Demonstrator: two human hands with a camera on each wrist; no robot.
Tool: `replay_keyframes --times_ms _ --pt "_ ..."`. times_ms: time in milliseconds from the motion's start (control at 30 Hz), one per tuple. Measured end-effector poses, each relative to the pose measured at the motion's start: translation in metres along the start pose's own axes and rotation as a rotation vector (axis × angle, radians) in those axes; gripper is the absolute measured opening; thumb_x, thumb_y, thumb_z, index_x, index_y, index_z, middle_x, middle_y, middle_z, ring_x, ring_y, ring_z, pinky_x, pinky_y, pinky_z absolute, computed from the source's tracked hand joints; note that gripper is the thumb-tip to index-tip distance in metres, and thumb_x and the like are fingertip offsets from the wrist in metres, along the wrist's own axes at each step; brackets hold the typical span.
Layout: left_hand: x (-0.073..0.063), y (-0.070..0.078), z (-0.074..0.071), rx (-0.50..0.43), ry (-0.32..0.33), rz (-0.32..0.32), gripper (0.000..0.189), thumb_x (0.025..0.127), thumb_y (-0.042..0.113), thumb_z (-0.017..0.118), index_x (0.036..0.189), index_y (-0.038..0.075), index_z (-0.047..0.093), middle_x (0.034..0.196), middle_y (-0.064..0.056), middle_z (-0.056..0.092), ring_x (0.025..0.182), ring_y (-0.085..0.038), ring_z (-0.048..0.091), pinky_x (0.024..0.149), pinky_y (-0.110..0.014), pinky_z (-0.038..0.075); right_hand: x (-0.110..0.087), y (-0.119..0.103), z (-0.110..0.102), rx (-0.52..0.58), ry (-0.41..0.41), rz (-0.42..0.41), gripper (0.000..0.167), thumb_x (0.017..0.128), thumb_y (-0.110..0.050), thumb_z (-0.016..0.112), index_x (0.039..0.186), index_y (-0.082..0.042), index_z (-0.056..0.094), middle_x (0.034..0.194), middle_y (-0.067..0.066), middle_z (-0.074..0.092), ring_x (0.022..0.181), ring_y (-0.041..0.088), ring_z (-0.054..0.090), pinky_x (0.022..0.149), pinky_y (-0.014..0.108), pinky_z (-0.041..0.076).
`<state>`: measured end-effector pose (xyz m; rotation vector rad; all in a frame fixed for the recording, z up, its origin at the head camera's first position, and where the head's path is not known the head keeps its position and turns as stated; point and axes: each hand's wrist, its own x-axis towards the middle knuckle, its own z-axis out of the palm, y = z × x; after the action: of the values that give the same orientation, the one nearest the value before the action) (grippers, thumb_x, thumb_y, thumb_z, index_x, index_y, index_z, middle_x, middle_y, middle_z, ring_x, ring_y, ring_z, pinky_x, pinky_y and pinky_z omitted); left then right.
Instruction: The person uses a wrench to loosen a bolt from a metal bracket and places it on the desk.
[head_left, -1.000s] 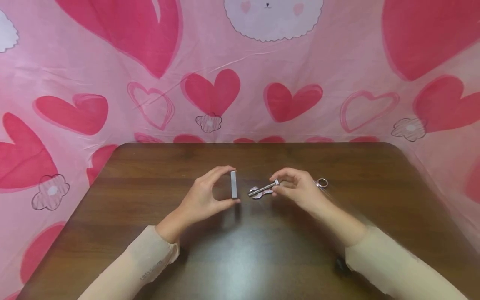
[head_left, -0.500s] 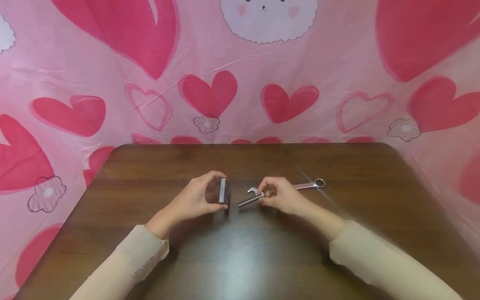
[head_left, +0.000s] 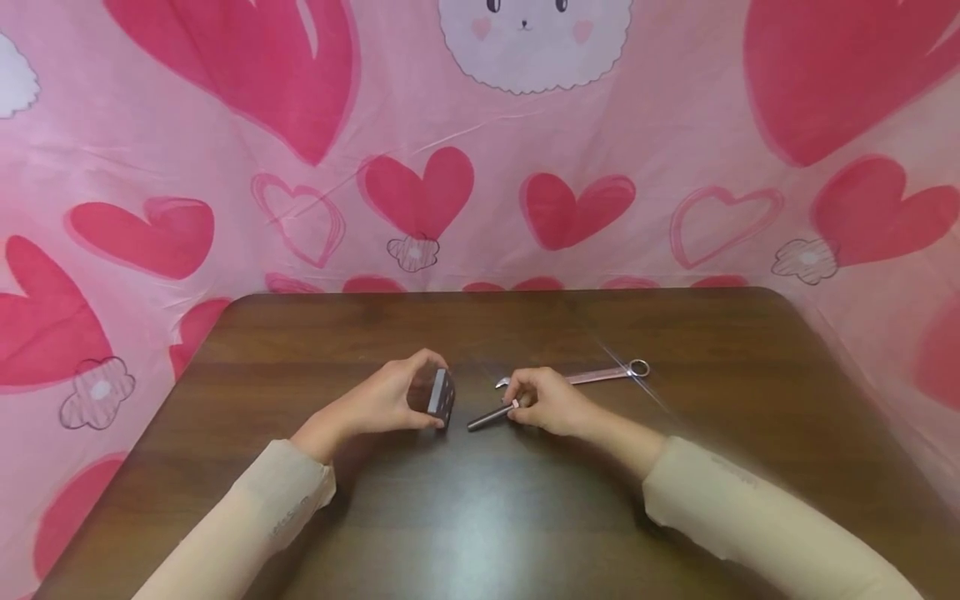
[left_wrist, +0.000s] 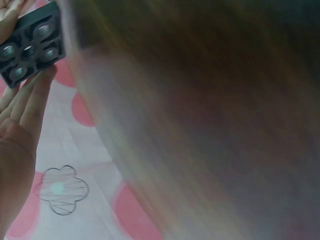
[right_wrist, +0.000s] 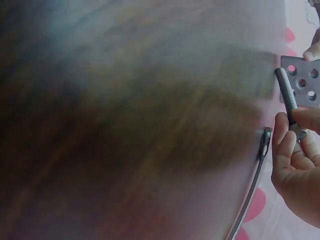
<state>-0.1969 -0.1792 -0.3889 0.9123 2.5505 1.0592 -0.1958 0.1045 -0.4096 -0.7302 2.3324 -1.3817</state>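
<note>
Near the middle of the head view, a small dark block with holes in its face is pinched by the left hand, thumb below and fingers curled over the top. In the left wrist view that block is seen at the upper left, gripped between fingertips, its round holes facing the camera.

Just right of it, a bolt is held by the right hand, fingers curled round the head end. The bolt's long axis is slanted, its free tip aimed down-left toward the block, close but not touching as far as can be told. In the right wrist view the bolt is seen at the right edge, right beside the plate.

A wrench is left lying flat behind the right hand, ring end pointing right. Plenty of bare table is seen toward the lower frame, and the far edge is well apart from both hands.
</note>
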Motion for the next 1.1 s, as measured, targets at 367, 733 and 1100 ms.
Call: replay_keyframes --times_ms 367,733,1100 --pt "-0.004 -0.011 -0.005 -0.009 -0.011 -0.056 0.069 0.073 0.013 0.088 0.128 0.008 0.047 0.116 -0.012 0.071 0.111 -0.024 0.069 0.1 -0.044 0.054 0.0 0.005 -0.001 -0.077 -0.064 0.015 0.011 0.083 0.006 0.071 0.092 0.001 0.067 0.078 0.007 0.064 0.056 0.006 0.056 0.05 0.02 0.049" --pt "-0.013 -0.021 -0.012 0.164 0.036 -0.113 0.069 0.07 0.027 0.091 0.125 0.008 0.054 0.113 -0.006 0.069 0.102 -0.021 0.064 0.096 -0.044 0.052 -0.006 0.008 0.0 -0.117 -0.072 0.01 0.018 0.084 0.005 0.071 0.1 -0.003 0.067 0.071 0.002 0.061 0.054 0.004 0.051 0.049 0.019 0.044" --pt "-0.015 -0.026 -0.009 0.238 -0.026 -0.164 0.065 0.069 0.029 0.091 0.121 0.006 0.059 0.145 -0.018 0.047 0.127 -0.035 0.053 0.109 -0.053 0.044 -0.009 0.012 -0.004 -0.141 -0.107 -0.053 0.02 0.084 0.004 0.072 0.102 -0.003 0.067 0.094 0.009 0.066 0.065 0.002 0.055 0.059 0.019 0.051"
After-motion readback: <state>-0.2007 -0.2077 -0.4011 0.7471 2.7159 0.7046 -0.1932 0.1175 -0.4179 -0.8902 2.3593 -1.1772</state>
